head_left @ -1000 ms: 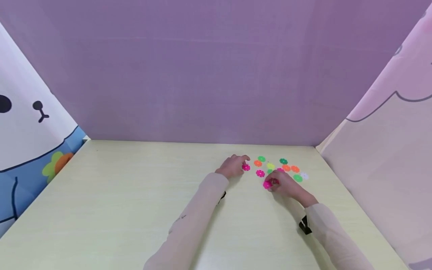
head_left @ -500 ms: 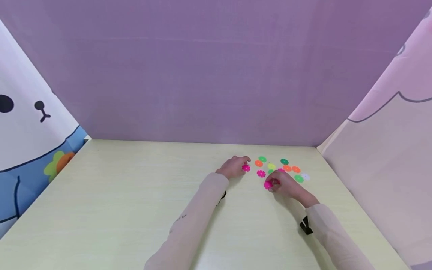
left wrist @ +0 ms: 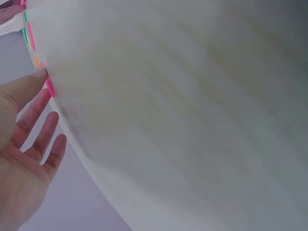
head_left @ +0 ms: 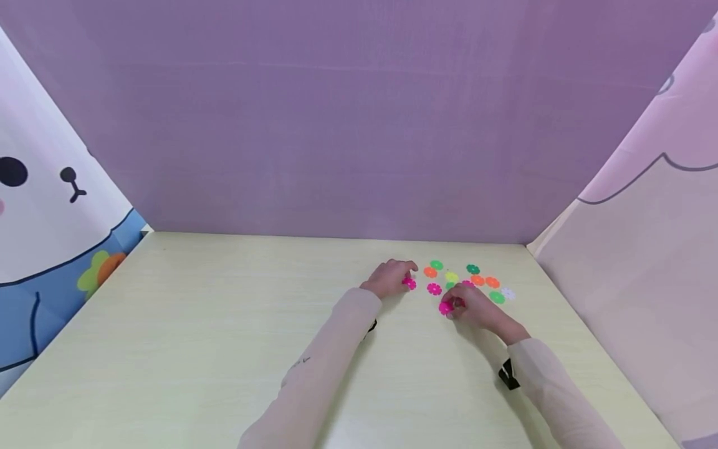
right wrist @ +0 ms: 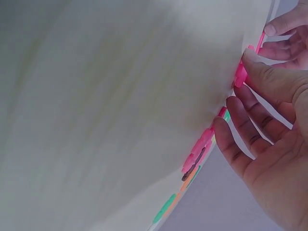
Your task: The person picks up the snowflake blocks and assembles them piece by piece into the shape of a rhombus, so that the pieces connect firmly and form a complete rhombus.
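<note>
Toward the right rear of the table, my left hand (head_left: 389,279) pinches a pink flower-shaped disc (head_left: 411,284) between thumb and forefinger. Its other fingers are spread in the left wrist view, where the pink disc (left wrist: 50,87) shows edge-on. Nearer to me, my right hand (head_left: 475,307) pinches a second pink flower-shaped disc (head_left: 445,308) by thumb and forefinger; this pink disc (right wrist: 241,73) lies at the thumb tip in the right wrist view. Between the hands lies another pink disc (head_left: 434,289). More pieces are partly hidden behind the right hand.
Several flower-shaped discs lie loosely scattered beyond the right hand, among them a dark green disc (head_left: 473,269), a yellow disc (head_left: 451,276), an orange disc (head_left: 492,282) and a white disc (head_left: 507,293). A purple panel (head_left: 336,125) borders the table (head_left: 196,324) at the back.
The pink disc at my left hand has shifted slightly toward me, with the fingers moving a little. My right hand stays in place with its disc.
</note>
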`<state>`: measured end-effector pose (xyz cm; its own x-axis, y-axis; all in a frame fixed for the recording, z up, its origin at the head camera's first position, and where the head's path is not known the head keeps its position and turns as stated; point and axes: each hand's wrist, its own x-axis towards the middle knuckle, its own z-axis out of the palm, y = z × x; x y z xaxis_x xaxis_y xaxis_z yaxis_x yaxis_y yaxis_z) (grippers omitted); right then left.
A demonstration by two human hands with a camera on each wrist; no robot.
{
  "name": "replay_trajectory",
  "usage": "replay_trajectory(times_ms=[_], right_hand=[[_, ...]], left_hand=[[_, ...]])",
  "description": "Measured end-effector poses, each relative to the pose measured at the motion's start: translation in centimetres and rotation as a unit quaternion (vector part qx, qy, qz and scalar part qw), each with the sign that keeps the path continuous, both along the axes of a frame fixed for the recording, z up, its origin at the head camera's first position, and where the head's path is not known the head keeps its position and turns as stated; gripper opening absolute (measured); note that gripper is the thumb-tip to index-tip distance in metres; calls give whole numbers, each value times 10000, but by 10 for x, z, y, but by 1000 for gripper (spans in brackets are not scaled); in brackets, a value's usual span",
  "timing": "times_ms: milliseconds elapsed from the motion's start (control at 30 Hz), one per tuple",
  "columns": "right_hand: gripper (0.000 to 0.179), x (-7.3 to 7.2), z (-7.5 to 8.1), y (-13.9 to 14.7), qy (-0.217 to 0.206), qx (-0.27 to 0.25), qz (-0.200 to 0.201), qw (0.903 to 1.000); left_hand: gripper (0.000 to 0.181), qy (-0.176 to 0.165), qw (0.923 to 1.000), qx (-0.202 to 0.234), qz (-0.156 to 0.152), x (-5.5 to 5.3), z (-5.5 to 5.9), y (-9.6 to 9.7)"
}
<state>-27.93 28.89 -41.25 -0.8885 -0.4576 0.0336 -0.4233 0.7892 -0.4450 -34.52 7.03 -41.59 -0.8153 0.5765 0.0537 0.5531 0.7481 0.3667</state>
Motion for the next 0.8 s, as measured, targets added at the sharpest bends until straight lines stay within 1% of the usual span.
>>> replay_trajectory(times_ms=[100, 200, 333, 467, 667, 800], right_hand=[[20, -1, -1, -1, -30, 23, -30, 10000], [20, -2, -1, -1, -74, 10, -48, 10000], [20, -3, 0, -1, -112, -88, -25, 9999], [22, -3, 2, -2, -67, -165, 31, 9998], [23, -3, 5, -2, 111, -191, 119, 9997], [24, -3, 4, -3, 87, -269, 107, 9995]], left_hand=[[45, -38, 10000, 25, -13, 0, 1, 0], [44, -174, 9998, 90, -1, 2, 3, -1], [37, -368, 9990, 248, -13, 3, 4, -3], [30, -484, 9981, 386, -73, 1, 3, -4], [29, -740, 9954, 587, -179, 0, 4, -5], [28, -948, 9926, 722, -221, 1, 5, -7]])
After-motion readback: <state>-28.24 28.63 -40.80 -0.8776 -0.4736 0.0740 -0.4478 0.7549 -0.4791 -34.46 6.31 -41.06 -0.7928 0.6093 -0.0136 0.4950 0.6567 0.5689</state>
